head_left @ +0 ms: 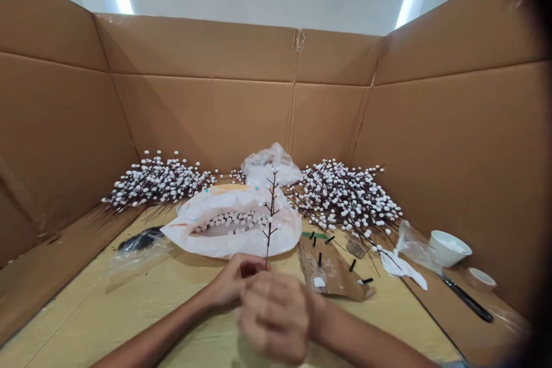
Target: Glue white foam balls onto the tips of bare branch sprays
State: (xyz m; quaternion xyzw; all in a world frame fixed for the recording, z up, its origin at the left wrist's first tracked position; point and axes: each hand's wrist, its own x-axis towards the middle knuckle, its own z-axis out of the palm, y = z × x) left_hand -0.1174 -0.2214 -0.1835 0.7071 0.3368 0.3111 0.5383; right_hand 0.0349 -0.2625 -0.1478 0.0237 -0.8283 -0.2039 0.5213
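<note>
Bare brown twig (271, 215) standing upright, base pinched in left hand (235, 280) fingers, right hand (276, 316) blurred just beside and in front, grip cannot tell, open plastic bag of white beads (233, 224) right behind twig, beaded branch piles (345, 195) further back on table (129, 310)

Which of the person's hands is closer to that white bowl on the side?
The right hand. It sits in front of the person, with the white bowl off to its right; the left hand, pinching a bare twig, lies farther left still.
</note>
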